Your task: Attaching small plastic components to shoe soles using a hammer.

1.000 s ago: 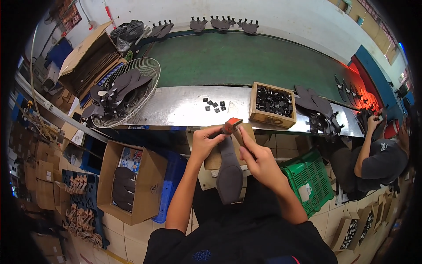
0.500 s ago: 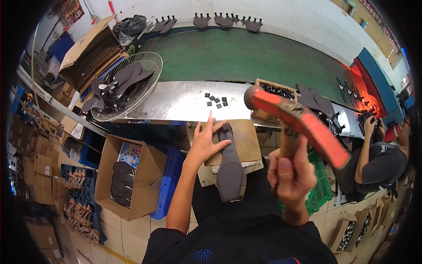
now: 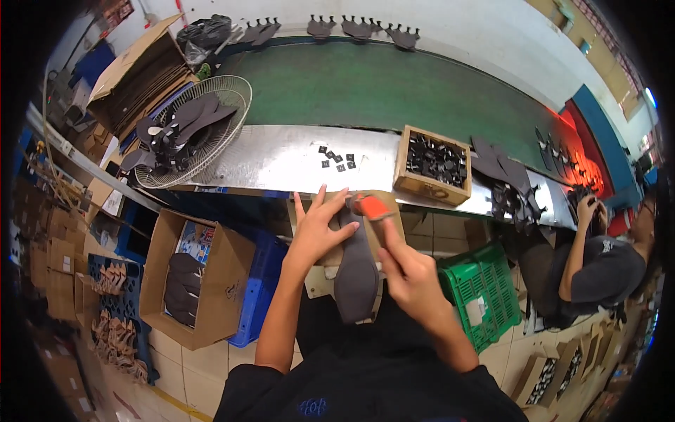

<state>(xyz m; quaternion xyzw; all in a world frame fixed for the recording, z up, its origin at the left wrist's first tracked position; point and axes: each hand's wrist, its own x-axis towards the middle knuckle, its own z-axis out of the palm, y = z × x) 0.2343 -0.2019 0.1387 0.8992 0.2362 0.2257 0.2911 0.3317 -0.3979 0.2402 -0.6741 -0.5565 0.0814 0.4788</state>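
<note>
A dark grey shoe insole (image 3: 356,273) lies lengthwise on a small wooden work board (image 3: 318,278) in front of me. My left hand (image 3: 320,228) presses flat on the insole's top end, fingers spread. My right hand (image 3: 410,276) grips an orange-headed hammer (image 3: 370,207), whose head sits down on the insole's top end beside my left fingers. Several small black square pieces (image 3: 335,159) lie on the metal shelf (image 3: 281,158) just beyond.
A wooden box of black parts (image 3: 432,161) sits on the shelf, with a green conveyor belt (image 3: 394,91) behind. A fan guard holding insoles (image 3: 188,130) is at left. Below are a cardboard box of insoles (image 3: 188,278), a green crate (image 3: 479,292), and another person (image 3: 598,260) at right.
Half a second ago the hammer was raised high in my right hand; it has come down onto the insole's top end. My left hand stayed on the insole.
</note>
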